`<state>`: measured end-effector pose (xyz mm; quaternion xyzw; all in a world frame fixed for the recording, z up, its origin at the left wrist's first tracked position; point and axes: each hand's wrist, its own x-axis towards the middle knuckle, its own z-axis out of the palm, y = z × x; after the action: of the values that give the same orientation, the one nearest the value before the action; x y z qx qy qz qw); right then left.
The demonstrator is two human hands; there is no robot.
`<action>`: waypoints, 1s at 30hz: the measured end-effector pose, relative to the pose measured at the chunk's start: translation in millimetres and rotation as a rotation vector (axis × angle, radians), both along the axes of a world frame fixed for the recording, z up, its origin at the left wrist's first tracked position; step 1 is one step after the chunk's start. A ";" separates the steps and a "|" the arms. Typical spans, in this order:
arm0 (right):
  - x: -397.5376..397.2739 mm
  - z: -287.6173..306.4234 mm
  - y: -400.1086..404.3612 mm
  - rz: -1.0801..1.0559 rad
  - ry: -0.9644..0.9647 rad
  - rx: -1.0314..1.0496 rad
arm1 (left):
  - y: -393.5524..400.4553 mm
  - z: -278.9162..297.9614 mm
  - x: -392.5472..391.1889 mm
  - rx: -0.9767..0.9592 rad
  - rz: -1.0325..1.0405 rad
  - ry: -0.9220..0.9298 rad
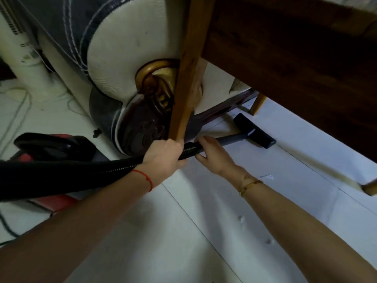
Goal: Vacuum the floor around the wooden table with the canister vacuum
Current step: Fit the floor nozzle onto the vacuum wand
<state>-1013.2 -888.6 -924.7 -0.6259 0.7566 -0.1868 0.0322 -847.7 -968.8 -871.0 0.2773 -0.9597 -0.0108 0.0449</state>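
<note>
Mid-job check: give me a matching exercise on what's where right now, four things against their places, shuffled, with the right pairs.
Things:
1. left hand
2. right hand
3. floor nozzle
4. canister vacuum

Places:
A. on the tiles under the wooden table
B. at the joint where the hose meets the grey wand
C. wrapped around the ribbed black hose
D. on the floor at left, beside the sofa arm

Pairs: 1-C, 2-B, 3-A, 4-D
</note>
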 end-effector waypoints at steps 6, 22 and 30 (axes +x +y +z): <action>50.3 14.9 -3.9 0.018 -0.078 -0.035 | 3.3 19.9 52.2 -0.055 -0.050 0.007; 148.2 35.0 -11.8 0.125 -0.110 -0.139 | -18.1 53.3 158.9 -0.148 -0.198 0.018; 112.3 28.5 8.6 0.063 -0.083 -0.123 | -9.5 44.1 119.3 -0.137 -0.253 0.006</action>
<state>-900.9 -880.0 -896.2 -0.6420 0.7215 -0.2575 0.0307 -728.4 -978.3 -827.0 0.1502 -0.9854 0.0482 0.0646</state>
